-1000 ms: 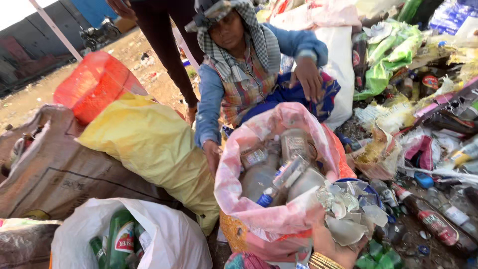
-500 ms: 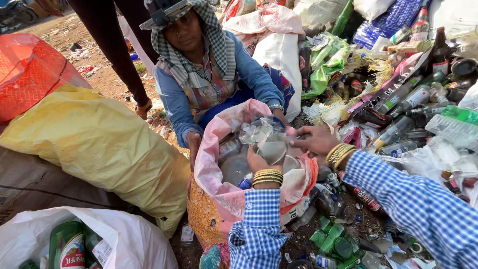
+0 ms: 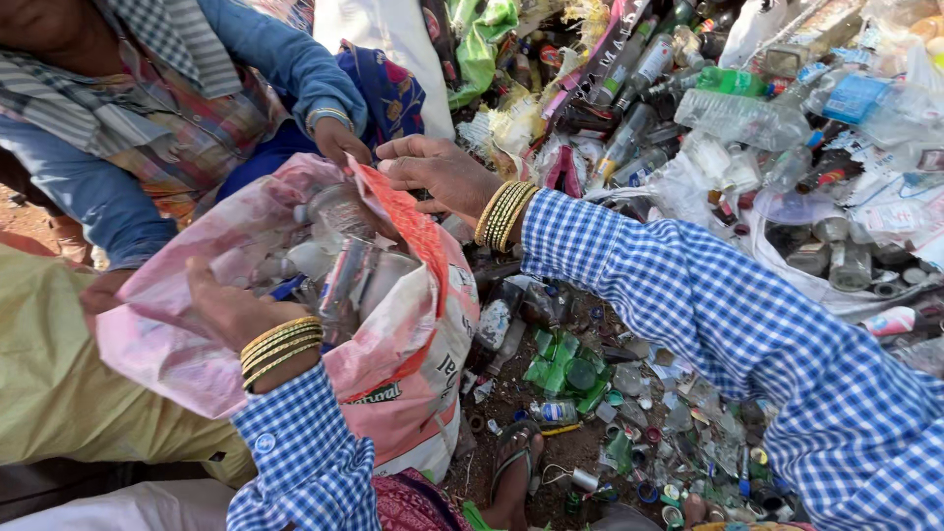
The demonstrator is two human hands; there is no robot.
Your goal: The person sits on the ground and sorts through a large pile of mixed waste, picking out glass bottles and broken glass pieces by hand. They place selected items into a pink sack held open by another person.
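Bare dirt ground [image 3: 511,403], littered with bottle caps, glass bits and a crushed green bottle [image 3: 565,369]. To the right a heap of plastic bottles [image 3: 728,108], wrappers and jars spreads across the whole corner. A yellow sack [image 3: 59,383] lies at the left, a white one just showing at the bottom edge.

In the middle stands the pink sack [image 3: 393,354], stuffed with clear bottles and jars. The left hand [image 3: 231,310] is at the sack's near rim, fingers curled over the pink edge and clamped on it. The right hand [image 3: 438,177] is at the far rim, fingers closed loosely against the red-printed flap; whether it truly pinches the flap I cannot tell. A co-worker in a blue jacket crouches opposite, one hand [image 3: 339,138] on the same far rim, just beside the right hand.

Against half a second ago, the view has dropped and closed in. The right hand has come in from the heap to the rim, and the left has slid from the bottles inside to the near edge.
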